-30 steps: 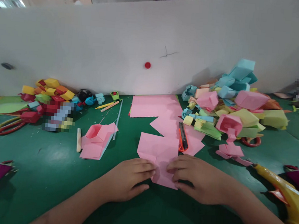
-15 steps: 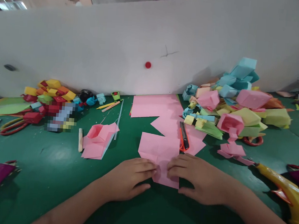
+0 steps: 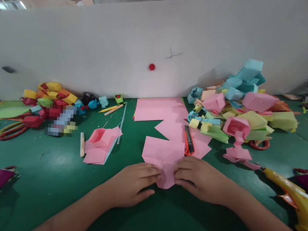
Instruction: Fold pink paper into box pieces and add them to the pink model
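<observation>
Right here at the near middle of the glossy green tabletop (image 3: 55,196): a thin, matte pink sheet of paper (image 3: 164,150), straight along the far edge, creased into a flap at the near left, rounded and bowed at the near end. Just beyond, partly hidden behind the sheet, a pink paper piece with sharp pointed corners (image 3: 169,129), topped by a slim black-and-orange cutter (image 3: 190,140). Farther back, a smooth pink rectangular sheet (image 3: 157,110). Over to the left, a crisp-walled open pink paper box (image 3: 98,137) on flat paper layers (image 3: 93,156), beside a round-ended pale stick (image 3: 82,145). Over to the right, a jumbled heap of faceted folded-paper shapes (image 3: 260,103) and, nearer, a hard yellow glue gun (image 3: 293,188).

Now the hands: close but apart, pink sheet between. Left hand (image 3: 134,184): palm down, fingers stretched side by side over the creased flap, thumb spread clear of the paper, laid on top rather than clamped. Right hand (image 3: 201,179): fingers bent and bunched at the sheet's right edge, knuckles raised; pinch or mere press, cannot tell. Both forearms (image 3: 81,209) slanting in from the near corners
</observation>
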The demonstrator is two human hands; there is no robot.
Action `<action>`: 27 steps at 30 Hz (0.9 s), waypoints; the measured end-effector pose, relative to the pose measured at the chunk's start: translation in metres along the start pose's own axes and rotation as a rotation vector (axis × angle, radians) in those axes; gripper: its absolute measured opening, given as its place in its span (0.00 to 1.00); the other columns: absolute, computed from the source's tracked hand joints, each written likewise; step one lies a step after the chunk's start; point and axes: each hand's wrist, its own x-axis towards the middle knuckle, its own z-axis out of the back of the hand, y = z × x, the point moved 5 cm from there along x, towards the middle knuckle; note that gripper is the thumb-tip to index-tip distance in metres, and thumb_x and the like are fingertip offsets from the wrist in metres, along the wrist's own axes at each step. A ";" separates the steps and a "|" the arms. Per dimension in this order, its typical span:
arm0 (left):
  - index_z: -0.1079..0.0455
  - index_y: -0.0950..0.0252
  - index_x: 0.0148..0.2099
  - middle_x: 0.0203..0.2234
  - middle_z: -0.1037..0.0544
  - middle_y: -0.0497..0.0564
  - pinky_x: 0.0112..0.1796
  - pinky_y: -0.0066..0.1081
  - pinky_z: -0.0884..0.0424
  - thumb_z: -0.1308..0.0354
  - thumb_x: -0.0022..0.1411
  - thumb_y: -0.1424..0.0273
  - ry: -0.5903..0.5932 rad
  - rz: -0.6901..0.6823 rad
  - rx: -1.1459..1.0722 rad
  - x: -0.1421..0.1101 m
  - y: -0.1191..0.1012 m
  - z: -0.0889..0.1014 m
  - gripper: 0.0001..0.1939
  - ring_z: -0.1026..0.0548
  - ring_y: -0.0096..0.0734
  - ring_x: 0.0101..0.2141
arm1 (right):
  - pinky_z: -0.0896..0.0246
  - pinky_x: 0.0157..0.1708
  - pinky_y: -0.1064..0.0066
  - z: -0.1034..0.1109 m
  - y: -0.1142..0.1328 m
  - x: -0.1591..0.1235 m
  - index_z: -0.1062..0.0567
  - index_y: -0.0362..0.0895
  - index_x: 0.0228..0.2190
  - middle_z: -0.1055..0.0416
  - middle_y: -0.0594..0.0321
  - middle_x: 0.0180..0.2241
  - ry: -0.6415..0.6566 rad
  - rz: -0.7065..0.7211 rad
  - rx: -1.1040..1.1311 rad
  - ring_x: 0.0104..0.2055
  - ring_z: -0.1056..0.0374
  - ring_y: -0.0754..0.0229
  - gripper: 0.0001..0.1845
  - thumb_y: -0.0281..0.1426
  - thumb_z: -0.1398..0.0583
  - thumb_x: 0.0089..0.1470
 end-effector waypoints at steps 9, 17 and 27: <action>0.41 0.61 0.70 0.63 0.30 0.57 0.58 0.43 0.29 0.46 0.70 0.67 -0.039 0.084 -0.065 -0.003 0.004 0.000 0.28 0.29 0.43 0.60 | 0.39 0.44 0.61 -0.014 -0.012 0.023 0.24 0.44 0.36 0.25 0.60 0.35 -0.153 -0.188 -0.118 0.40 0.31 0.56 0.10 0.31 0.45 0.67; 0.41 0.64 0.69 0.64 0.32 0.57 0.61 0.46 0.33 0.47 0.69 0.68 0.035 0.017 -0.019 -0.001 -0.003 0.002 0.28 0.32 0.45 0.62 | 0.39 0.39 0.66 -0.018 -0.018 0.035 0.23 0.46 0.34 0.23 0.61 0.35 -0.251 -0.397 -0.168 0.40 0.29 0.57 0.06 0.30 0.40 0.62; 0.40 0.66 0.69 0.65 0.34 0.56 0.63 0.47 0.38 0.47 0.70 0.58 0.091 -0.010 0.067 -0.002 -0.006 -0.002 0.31 0.35 0.49 0.64 | 0.41 0.37 0.67 -0.019 -0.019 0.035 0.24 0.45 0.34 0.24 0.62 0.34 -0.284 -0.427 -0.144 0.38 0.30 0.57 0.04 0.29 0.40 0.60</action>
